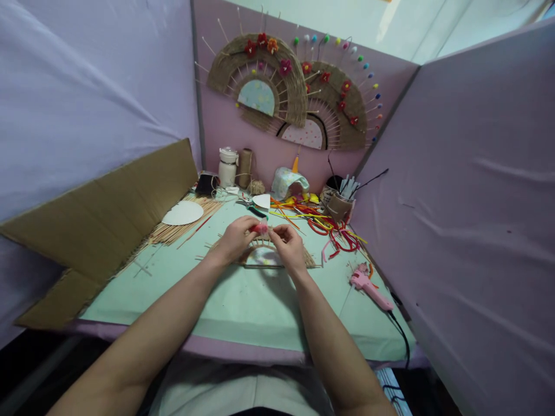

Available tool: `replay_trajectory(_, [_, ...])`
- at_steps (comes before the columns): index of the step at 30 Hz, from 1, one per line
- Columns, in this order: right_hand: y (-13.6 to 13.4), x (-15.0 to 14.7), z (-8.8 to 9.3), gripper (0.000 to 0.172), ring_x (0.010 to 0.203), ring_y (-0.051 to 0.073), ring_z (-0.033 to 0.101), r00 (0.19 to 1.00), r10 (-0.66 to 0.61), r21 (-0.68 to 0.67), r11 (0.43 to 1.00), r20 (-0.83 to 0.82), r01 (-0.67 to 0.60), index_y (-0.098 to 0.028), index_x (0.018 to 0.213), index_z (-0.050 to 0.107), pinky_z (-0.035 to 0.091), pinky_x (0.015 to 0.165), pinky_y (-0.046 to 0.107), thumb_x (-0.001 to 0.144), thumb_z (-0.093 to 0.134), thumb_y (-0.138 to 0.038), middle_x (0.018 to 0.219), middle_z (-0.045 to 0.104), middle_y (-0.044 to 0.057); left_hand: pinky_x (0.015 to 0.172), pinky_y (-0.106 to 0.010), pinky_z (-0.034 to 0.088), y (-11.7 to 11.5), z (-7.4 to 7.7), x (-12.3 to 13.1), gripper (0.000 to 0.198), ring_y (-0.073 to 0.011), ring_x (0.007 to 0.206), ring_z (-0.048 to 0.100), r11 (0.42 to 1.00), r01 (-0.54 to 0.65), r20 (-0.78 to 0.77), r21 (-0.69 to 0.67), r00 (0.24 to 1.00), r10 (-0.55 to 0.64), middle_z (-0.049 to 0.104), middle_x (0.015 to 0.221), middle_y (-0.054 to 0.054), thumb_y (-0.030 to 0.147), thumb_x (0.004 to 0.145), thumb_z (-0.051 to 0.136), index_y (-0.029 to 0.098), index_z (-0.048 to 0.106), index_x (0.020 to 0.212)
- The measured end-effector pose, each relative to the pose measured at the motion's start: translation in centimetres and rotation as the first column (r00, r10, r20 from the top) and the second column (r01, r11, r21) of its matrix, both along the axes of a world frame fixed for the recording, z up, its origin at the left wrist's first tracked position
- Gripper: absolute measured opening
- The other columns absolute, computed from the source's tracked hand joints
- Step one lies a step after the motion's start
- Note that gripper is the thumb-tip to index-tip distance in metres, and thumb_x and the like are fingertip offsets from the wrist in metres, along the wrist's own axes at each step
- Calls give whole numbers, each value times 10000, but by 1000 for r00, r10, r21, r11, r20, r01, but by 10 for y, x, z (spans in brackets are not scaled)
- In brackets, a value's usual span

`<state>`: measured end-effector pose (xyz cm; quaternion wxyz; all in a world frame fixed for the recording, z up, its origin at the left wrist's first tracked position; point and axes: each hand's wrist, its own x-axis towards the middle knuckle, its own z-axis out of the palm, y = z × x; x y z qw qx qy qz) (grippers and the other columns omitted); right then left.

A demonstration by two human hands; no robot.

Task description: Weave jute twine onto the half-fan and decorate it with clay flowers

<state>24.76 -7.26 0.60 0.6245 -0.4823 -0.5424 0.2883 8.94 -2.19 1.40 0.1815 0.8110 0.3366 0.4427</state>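
- Centrally, left hand: grip pinching a small red-pink piece.
- Right hand: grip at the piece; cannot tell whether it pinches.
- Piece position: over the half-round stick panel, which lies on the counter.

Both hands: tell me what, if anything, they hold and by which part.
A small red-and-pink piece, pinched at its left side by the left hand; the right hand is at its right edge, grip unclear.
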Motion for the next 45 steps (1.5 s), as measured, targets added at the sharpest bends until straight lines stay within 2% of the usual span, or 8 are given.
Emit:
replay_trajectory(8, [2, -3, -2, 264, 667, 127, 563, 994, 57, -56, 997, -88, -62, -190, 800, 548, 452, 630, 250, 694, 714, -365, 733, 589, -17, 831, -294, 485, 0, -4, 0, 180, -171, 900, 616, 992, -7, -38, 129, 999, 12, 669, 986, -62, 273, 889, 548, 181, 702, 906])
replay_trajectory(14, [1, -3, -2, 235, 640, 120, 541, 996, 48, -38, 998, -70, -51, -195, 809, 526, 433, 595, 241, 721, 680, -349, 729, 570, -24, 843, -301, 481, -1, -5, -1, 174, -173, 911, 613, 994, 10, -38, 112, 999, -6, 663, 993, -61, 260, 886, 549, 179, 703, 902])
replay_trajectory(20, [-2, -1, -2, 67, 663, 124, 544, 992, -76, 83, 994, 102, 68, -204, 834, 532, 440, 621, 245, 767, 533, -200, 768, 570, -19, 847, -310, 483, 0, -7, 0, 190, -177, 913, 615, 996, 59, -13, 62, 998, -58, 664, 988, -65, 289, 890, 550, 180, 706, 893])
replay_trajectory(22, [-2, 1, -3, 73, 684, 137, 555, 978, -97, 109, 991, 184, 78, -199, 798, 574, 450, 649, 261, 780, 506, -177, 767, 591, -4, 852, -310, 483, 1, -7, 0, 189, -178, 917, 615, 996, 70, -11, 57, 998, -70, 664, 987, -67, 286, 890, 549, 181, 705, 891])
replay_trajectory(26, [-4, 4, -2, 121, 734, 161, 587, 958, -81, 116, 992, 274, 51, -193, 827, 680, 468, 676, 282, 814, 567, -234, 817, 647, 34, 845, -300, 485, 3, -9, -2, 190, -172, 912, 615, 995, 73, -25, 68, 997, -71, 665, 986, -63, 270, 894, 535, 188, 706, 889])
replay_trajectory(30, [-5, 6, 0, 191, 709, 150, 580, 944, -27, 98, 995, 328, -6, -214, 924, 733, 471, 649, 274, 825, 645, -353, 841, 636, 37, 838, -301, 490, 6, -12, -4, 205, -176, 907, 615, 995, 76, -46, 69, 996, -73, 661, 986, -65, 292, 898, 530, 191, 708, 909])
replay_trajectory(38, [-7, 7, -1, 160, 793, 168, 579, 889, -44, 132, 991, 456, -18, -250, 964, 741, 482, 713, 292, 847, 648, -308, 863, 574, 35, 864, -308, 475, 7, -13, -6, 200, -185, 936, 612, 980, 199, -128, 24, 973, -194, 645, 1030, -79, 274, 887, 543, 184, 704, 962])
replay_trajectory(45, [-9, 8, -1, 103, 833, 182, 589, 803, -84, 166, 986, 590, -18, -249, 915, 720, 458, 780, 305, 868, 629, -258, 845, 600, 30, 870, -310, 466, 12, -14, -10, 212, -184, 949, 607, 970, 221, -165, -102, 958, -236, 629, 1042, -53, 272, 874, 526, 212, 708, 966])
